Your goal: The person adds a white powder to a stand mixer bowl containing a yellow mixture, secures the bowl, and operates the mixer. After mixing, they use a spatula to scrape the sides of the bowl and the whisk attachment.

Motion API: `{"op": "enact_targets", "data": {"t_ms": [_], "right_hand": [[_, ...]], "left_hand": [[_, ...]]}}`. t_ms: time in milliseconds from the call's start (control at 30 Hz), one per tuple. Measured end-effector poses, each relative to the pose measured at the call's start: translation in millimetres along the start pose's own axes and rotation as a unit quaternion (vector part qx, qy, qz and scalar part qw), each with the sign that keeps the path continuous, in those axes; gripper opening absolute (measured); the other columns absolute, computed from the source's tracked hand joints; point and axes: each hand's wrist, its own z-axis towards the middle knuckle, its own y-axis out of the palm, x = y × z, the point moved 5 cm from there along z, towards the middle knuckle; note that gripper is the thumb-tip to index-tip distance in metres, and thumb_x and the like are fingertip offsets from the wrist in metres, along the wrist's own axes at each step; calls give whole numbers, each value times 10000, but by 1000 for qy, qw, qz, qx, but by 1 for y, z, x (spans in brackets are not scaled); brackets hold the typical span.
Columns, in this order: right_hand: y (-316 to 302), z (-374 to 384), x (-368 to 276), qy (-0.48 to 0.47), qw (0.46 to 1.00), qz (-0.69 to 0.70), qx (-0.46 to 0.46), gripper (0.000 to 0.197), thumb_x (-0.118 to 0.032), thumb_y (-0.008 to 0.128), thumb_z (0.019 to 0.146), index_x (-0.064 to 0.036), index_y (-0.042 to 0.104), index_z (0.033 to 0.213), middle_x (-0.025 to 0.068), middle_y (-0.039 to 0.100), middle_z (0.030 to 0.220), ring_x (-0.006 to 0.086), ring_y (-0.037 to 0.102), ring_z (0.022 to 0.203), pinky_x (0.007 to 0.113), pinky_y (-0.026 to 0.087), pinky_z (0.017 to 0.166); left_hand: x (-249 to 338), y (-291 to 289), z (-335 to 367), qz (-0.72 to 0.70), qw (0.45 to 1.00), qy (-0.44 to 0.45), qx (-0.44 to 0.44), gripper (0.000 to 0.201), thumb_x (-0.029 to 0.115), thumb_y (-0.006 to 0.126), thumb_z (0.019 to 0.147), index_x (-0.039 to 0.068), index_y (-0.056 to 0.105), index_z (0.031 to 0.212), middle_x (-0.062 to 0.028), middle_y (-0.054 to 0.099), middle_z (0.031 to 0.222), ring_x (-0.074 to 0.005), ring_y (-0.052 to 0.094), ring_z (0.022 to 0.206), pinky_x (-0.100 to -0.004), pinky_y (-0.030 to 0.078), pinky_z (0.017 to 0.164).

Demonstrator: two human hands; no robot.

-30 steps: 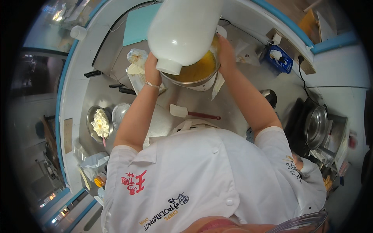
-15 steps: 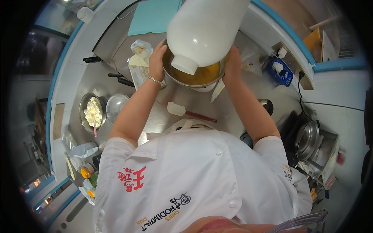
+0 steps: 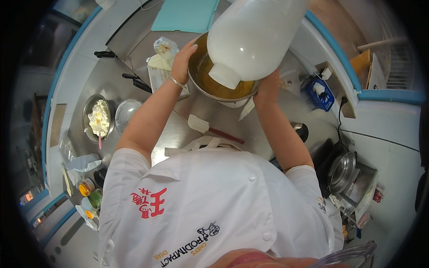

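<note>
A steel mixing bowl with a yellow mixture inside stands between my hands. My left hand, with a bracelet at the wrist, holds the bowl's left side, fingers along the outside near the rim. My right hand grips the opposite side, its fingertips partly hidden. Over the bowl hangs a smooth white rounded machine head, like a stand mixer's, which covers much of the bowl. A bit of white base shows beneath the bowl. Closer to me lies a spatula with a white blade and a dark red handle.
On the left, a steel bowl holds a pale creamy mass, beside a clear bowl. Black-handled knives and a white box lie near my left arm. A turquoise board is at the back, a blue container at right.
The whole view has shifted slightly. Both hands stay on the bowl; the right one sits lower along its side, and the bowl looks a little turned or tilted.
</note>
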Motion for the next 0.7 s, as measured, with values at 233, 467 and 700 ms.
{"op": "enact_targets", "data": {"t_ms": [233,467,700], "right_hand": [[-3,7,14,-16,1000,1,7,359,-173,524,936,-41,466,1265,71,526,1239,196,515,1135,346,438,951],[1,-2,4,10,1000,-9,22,388,-276,484,958,-64,445,1281,65,515,1219,200,500,1138,363,422,960],[-1,5,11,-16,999,-26,-11,397,-294,456,981,-65,417,1304,66,503,1221,208,501,1135,371,431,951]], "left_hand": [[7,-1,-8,-7,998,-28,52,422,199,498,930,11,508,1308,-86,584,1219,-162,541,1109,-284,425,949],[-2,-6,-2,-2,999,-11,39,418,208,506,929,14,521,1299,-76,592,1204,-153,548,1078,-276,420,945],[-6,-13,1,-27,999,-9,26,413,196,502,929,13,521,1298,-75,594,1201,-151,547,1084,-273,415,951]]}}
